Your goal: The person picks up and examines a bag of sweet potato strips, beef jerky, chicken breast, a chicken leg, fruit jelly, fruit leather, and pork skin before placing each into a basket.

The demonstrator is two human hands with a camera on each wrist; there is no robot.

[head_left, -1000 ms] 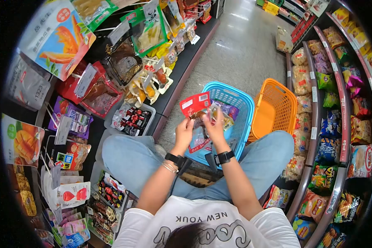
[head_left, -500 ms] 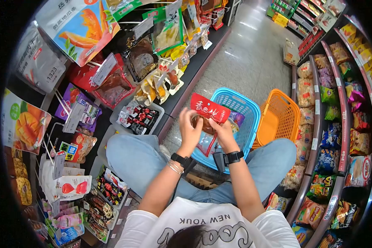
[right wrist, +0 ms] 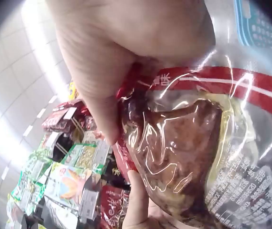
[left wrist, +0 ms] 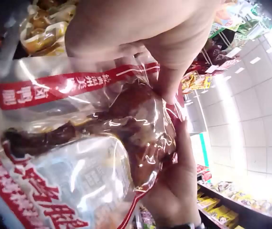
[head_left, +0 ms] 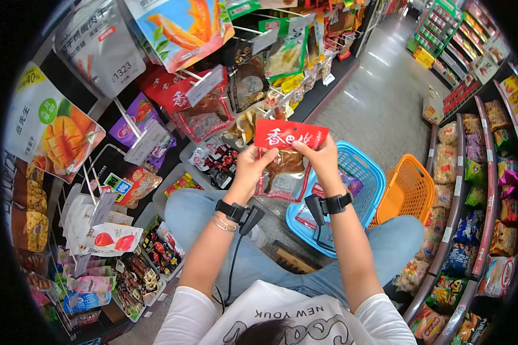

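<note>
A clear packet of a brown, glossy duck leg with a red header is stretched between both hands in the head view. My left hand pinches its left edge just under the header, thumb on the front. On the opposite edge, my right hand pinches it the same way. Close up in the left wrist view, the duck leg shows through the clear film, with red lettering beside it. The right wrist view shows the brown meat and white print below my right hand.
A blue basket holding a purple packet stands between my knees, beside an orange basket. Hanging snack packets, including a similar red one, line the left rack. Bagged snacks fill the right shelves.
The packet has come away from over the blue basket, leftward toward the rack. Its header turned from the barcode side to the lettered side, and the head view swung left.
</note>
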